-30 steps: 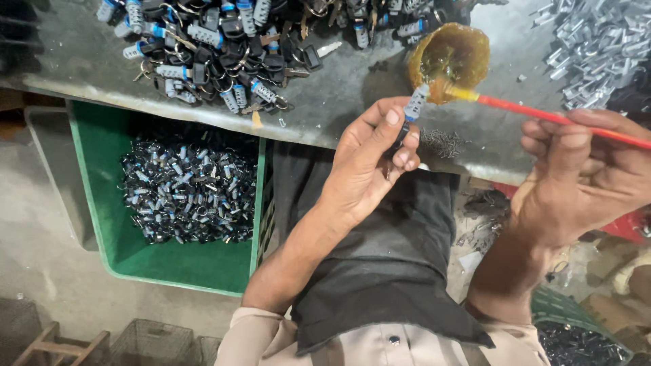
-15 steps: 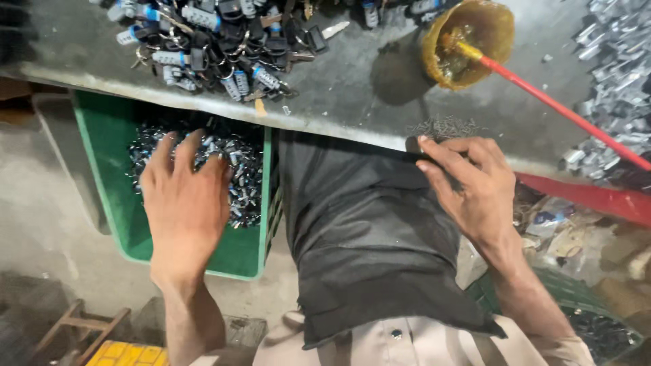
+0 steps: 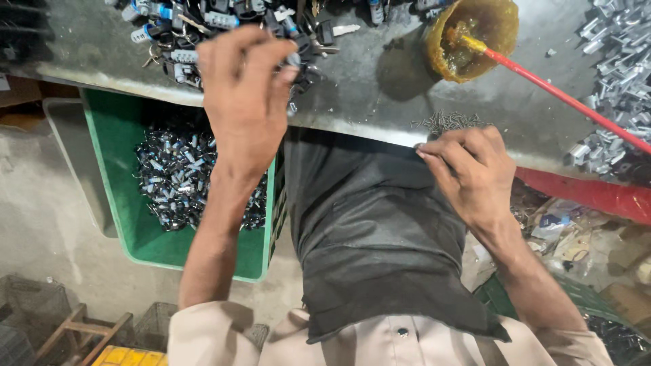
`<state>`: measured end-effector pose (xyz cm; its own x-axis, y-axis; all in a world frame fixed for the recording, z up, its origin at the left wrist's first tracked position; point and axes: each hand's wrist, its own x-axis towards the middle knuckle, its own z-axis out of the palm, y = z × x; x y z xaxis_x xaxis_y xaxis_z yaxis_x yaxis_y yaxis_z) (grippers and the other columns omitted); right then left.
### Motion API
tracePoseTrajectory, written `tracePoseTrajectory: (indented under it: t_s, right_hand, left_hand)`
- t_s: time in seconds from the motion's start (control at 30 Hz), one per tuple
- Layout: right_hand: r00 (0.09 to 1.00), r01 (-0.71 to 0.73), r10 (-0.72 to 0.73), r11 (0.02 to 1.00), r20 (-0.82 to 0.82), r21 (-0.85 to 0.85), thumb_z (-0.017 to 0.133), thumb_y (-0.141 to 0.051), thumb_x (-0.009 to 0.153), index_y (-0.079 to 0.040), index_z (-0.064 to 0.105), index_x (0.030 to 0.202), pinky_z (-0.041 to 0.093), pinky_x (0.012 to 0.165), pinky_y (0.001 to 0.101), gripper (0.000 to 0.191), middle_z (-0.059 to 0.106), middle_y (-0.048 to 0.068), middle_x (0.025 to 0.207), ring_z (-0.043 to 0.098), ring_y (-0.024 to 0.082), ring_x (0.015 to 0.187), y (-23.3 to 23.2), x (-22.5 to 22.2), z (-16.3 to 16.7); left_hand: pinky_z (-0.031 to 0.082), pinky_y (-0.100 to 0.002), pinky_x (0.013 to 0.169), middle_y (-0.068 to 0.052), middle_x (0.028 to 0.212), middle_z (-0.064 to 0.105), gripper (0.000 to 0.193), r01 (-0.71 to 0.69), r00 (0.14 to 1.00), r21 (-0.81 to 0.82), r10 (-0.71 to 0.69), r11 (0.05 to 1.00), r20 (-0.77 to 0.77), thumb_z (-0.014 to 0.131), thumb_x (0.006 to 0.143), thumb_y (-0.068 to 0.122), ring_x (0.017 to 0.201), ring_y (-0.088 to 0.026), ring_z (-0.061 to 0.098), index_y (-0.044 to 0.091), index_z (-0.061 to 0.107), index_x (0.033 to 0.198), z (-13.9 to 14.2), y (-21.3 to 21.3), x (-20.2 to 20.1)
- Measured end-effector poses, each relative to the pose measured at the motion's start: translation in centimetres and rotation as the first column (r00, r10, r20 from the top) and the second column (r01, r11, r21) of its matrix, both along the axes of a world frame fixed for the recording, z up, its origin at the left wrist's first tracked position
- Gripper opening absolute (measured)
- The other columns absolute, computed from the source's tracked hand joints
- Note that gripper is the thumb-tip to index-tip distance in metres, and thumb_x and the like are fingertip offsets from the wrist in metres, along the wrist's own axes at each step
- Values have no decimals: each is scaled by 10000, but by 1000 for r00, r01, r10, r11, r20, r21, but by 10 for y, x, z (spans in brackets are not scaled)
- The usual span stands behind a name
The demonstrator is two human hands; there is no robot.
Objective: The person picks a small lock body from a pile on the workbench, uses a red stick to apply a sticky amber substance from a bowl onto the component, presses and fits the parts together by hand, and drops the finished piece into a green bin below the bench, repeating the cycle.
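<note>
small parts (image 3: 224, 27), dark with blue and silver bits, lie heaped at the far edge of the bench (image 3: 366, 95). left hand (image 3: 244, 102) reaches over the near edge of the bench into that heap, fingers curled together down among the pieces; whether a piece is actually pinched between them cannot be told, the back of the hand hides it.

right hand (image 3: 471, 173) rests at the near edge of the bench, to the right of the left hand and well apart from it. its fingers are bent and drawn together, fingertips touching the bench lip just below a little scatter of pins (image 3: 447, 122). nothing visible in its grip.

yellow bowl (image 3: 471, 37) sits on the bench beyond the right hand, holding amber liquid. red brush handle (image 3: 563, 98) stands in the bowl and slants away to the right across the bench.

pile of bright metal clips (image 3: 620, 74) lies on the bench at its right end, past the brush handle.

green crate (image 3: 122, 203) sits on the floor below the bench, under the left forearm, partly filled with dark and silver parts like those in the heap. black apron (image 3: 373, 224) hangs down from the bench edge between the two arms. red strip (image 3: 590, 193) runs under the bench on the right, with litter below it.
</note>
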<state>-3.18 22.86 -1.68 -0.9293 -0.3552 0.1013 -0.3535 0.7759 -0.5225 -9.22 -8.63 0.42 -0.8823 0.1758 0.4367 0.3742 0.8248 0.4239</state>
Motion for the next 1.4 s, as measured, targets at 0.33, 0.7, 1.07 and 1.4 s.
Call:
tracePoseTrajectory:
  t_s: [0.33,0.7,1.07,1.4]
  right_hand:
    - [906,388,-180,717,383,-579,722,40,1049,-15,639,1140,565,934,242,135,719,101,1091,705,117,1021,-1,17,5]
    - [932,329,-109,657,346,-678,771,121,970,5,643,1036,579,911,255,185,610,89,1080,675,154,1010,-28,12,12]
    - [877,433,-78,554,474,-711,730,141,973,21,624,1062,597,917,271,183,587,86,1124,663,143,1016,-39,11,20]
    - [822,508,76,348,564,-788,703,107,993,2,584,1061,542,911,240,172,553,57,1077,609,97,977,-37,16,9]
  left_hand:
    - [495,-232,764,-40,976,626,411,-368,731,916,-560,158,391,409,1210,360,791,-72,545,2,604,1160,5,99,44]
    - [506,-272,776,1,990,557,271,-692,591,685,-722,-226,359,565,1107,216,852,-70,520,79,564,1340,-3,111,76]
    - [495,-239,716,-2,1011,580,271,-677,585,715,-718,-174,378,607,1107,247,839,-65,547,71,567,1309,-6,114,85]
    - [466,-230,698,-14,1017,617,321,-691,573,697,-733,-190,368,644,1092,244,874,-63,535,7,645,1309,-19,110,90]
